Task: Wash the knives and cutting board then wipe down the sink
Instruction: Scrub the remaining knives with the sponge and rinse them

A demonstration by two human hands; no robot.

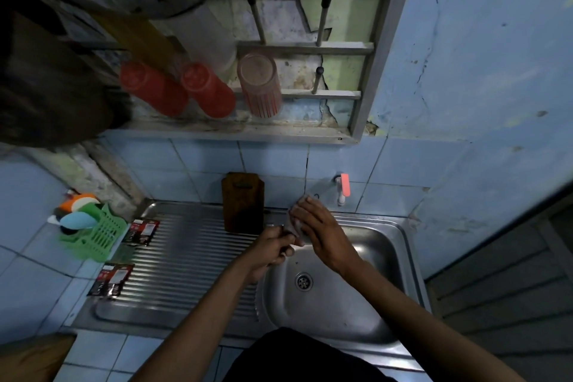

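Both hands meet over the far left corner of the sink (400, 245). The left hand (273, 250) has its fingers curled round something narrow, probably a knife handle, though what it grips is too hidden to name for sure. The right hand (319, 234) lies with straight fingers pressed flat on a small greyish cloth or sponge (294, 225), which sits between the two hands; a blade under it cannot be made out.

The cutting board (243, 203), dark brown wood, stands upright on the ribbed draining part left of the sink basin, leaning against the tiled wall just behind the left hand. The tap (342, 189), white with a pink handle, juts from the wall behind the sink's far right side. The drain (304, 281) lies in the middle of the basin, near the person's wrists.

Left of the sink a green basket (99, 236) holds coloured utensils, with two dark sachets (142, 231) beside it. On the rack above the sink hang two red cups (176, 90) and a clear one.
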